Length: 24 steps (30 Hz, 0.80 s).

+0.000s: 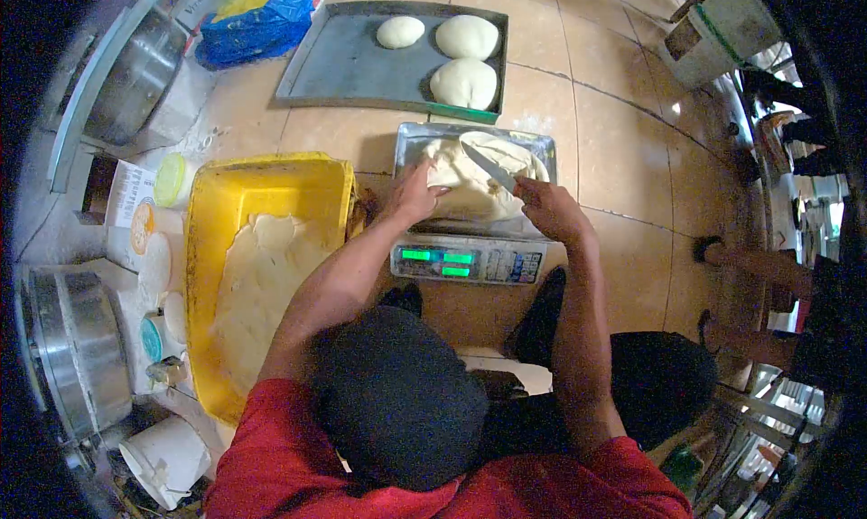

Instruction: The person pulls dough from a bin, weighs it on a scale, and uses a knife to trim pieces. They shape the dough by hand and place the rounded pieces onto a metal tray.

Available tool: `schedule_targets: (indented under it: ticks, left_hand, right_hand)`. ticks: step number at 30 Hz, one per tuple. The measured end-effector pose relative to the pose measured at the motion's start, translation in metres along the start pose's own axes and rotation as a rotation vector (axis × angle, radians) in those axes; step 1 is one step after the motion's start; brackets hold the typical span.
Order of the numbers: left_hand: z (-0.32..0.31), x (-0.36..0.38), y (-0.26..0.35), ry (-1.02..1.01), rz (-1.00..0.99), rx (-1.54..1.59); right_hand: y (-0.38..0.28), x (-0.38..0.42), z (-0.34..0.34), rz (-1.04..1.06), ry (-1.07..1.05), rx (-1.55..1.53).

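A large piece of pale dough (479,189) lies on the metal pan of a digital scale (468,261) whose green displays are lit. My left hand (415,194) rests on the left edge of this dough, fingers apart. In my right hand (553,210) is a knife (489,166), its blade lying over the dough and pointing up and left. Beyond the scale, a dark tray (352,56) holds three dough balls (466,37). To the left, a yellow tub (269,168) contains a big mass of dough (262,284).
Blue plastic bag (257,27) at the upper left. Metal pots (90,347), a white bucket (167,460) and small containers line the left side. Another person's arm (754,271) shows at the right, below a whitish bin (722,33). Tiled surface (623,167) surrounds the scale.
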<state>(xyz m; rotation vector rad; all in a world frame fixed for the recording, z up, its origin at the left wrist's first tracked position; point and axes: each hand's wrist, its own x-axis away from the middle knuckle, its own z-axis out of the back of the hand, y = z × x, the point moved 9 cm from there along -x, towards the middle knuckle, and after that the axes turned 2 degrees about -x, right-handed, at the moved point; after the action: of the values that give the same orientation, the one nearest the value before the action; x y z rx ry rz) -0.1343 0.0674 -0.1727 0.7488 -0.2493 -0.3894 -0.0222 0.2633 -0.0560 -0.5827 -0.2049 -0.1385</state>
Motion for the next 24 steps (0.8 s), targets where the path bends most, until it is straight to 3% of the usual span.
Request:
schedule_targets:
  ticks: [2, 4, 6, 7, 9, 11, 12, 15, 18, 20, 22, 24]
  left_hand:
    - [0.005, -0.002, 0.0, -0.029, -0.099, 0.048]
    - [0.017, -0.01, 0.005, -0.057, -0.142, 0.106]
    - [0.039, -0.006, 0.031, -0.134, -0.188, 0.18]
    - [0.046, -0.004, 0.039, -0.127, -0.191, 0.179]
    - [0.064, -0.002, 0.053, -0.026, -0.239, 0.201]
    - [0.08, 0.002, 0.07, -0.003, -0.272, 0.132]
    - [0.088, 0.005, 0.078, 0.018, -0.292, 0.067]
    - [0.114, -0.005, 0.063, -0.109, -0.128, 0.132]
    - [0.137, -0.008, 0.06, -0.057, -0.093, 0.153]
    - [0.139, -0.006, 0.077, -0.037, -0.108, 0.198]
    - [0.142, -0.003, 0.111, 0.036, -0.274, 0.178]
    - [0.157, 0.001, 0.126, 0.01, -0.195, 0.244]
  right_hand:
    - [0.004, 0.0, -0.008, -0.051, -0.112, 0.062]
    - [-0.005, 0.0, -0.009, 0.091, -0.084, 0.081]
    - [-0.013, -0.004, -0.015, 0.052, -0.141, -0.056]
    - [-0.03, -0.009, -0.015, 0.167, -0.032, 0.041]
    - [-0.043, -0.037, -0.04, 0.152, -0.111, 0.069]
    - [-0.075, -0.05, -0.044, 0.199, 0.041, 0.031]
    - [-0.076, -0.065, -0.062, 0.129, -0.002, 0.102]
    - [-0.077, -0.056, -0.063, 0.19, -0.016, 0.041]
    - [-0.071, -0.03, -0.056, 0.304, -0.098, -0.081]
    - [-0.061, -0.012, -0.057, 0.149, -0.163, -0.154]
    - [-0.063, -0.012, -0.064, 0.153, -0.144, -0.133]
    - [-0.074, -0.011, -0.073, 0.282, -0.232, -0.299]
